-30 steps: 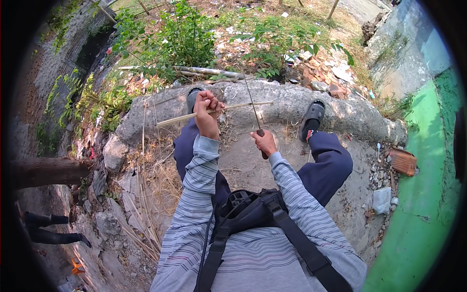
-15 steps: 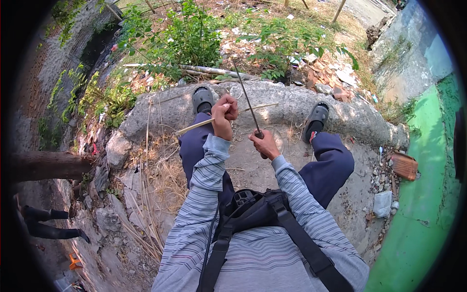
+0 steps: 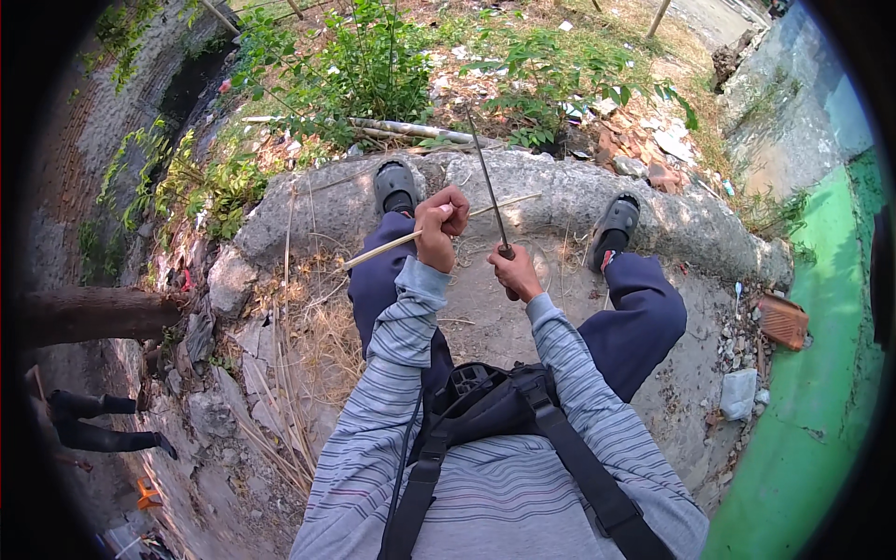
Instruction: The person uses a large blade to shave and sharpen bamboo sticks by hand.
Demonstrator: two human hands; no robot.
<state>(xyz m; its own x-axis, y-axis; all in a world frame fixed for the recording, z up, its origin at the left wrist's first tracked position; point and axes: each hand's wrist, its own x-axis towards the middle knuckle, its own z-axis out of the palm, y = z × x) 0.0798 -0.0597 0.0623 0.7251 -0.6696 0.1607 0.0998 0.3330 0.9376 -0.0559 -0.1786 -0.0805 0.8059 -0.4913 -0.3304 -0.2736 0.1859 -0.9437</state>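
My left hand (image 3: 441,231) is closed around a thin, pale bamboo strip (image 3: 385,250), which sticks out on both sides of the fist and slants up to the right. In my right hand (image 3: 518,271) is a long, narrow knife (image 3: 487,175), gripped by its dark handle with the blade pointing up and away. The blade crosses the strip's right part; whether it touches the strip I cannot tell. Both hands are held between my knees, above the concrete ground.
Beyond my dark clogs (image 3: 614,224) runs a rough concrete ledge (image 3: 551,191), with green shrubs (image 3: 383,70) and rubble behind. Long dry strips (image 3: 285,373) lie at the left. A green wall (image 3: 793,439) borders the right, near a brown tray-like piece (image 3: 782,322). Another person's legs (image 3: 98,420) show far left.
The bamboo strip has tilted slightly, its left end lower. The knife has shifted a little relative to it, the blade still crossing it. Both hands keep their grip.
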